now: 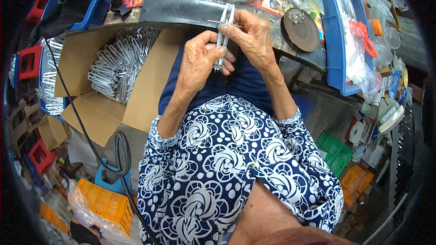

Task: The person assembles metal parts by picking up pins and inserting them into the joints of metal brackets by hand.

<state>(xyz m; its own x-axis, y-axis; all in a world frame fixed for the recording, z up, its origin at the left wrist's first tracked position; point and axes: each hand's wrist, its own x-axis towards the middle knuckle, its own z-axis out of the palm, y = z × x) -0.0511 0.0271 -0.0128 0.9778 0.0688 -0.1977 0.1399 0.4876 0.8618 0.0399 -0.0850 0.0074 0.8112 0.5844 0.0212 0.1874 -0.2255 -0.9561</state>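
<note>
Metal piece [220, 36]: two long grey arms side by side, held up over your lap just off the bench edge. A thin pin [212, 21] stuck out across it, near the upper end. Your right hand [255, 38] was pinching at that level, thumb and fingers closed around the arms; hard to tell if it also had the pin. Your left hand [196, 59] gripped lower down, thumb on the arms, some fingers spread below.

Main risk, my read: the pin. An uneven push or slack right grip could have skewed it or let it slide out. If your left thumb slipped, the arms could have twisted apart. Nothing but your trousers [173, 79] lay under the work, so a drop could have ended up in your lap or on the floor.

Further out: round dish [302, 36] of small parts sat right of your right hand, near the bench edge; an elbow swing could have tipped it. To your left, the cardboard box [150, 81] held a tangled heap of similar pieces [119, 68], likely to snag.
</note>
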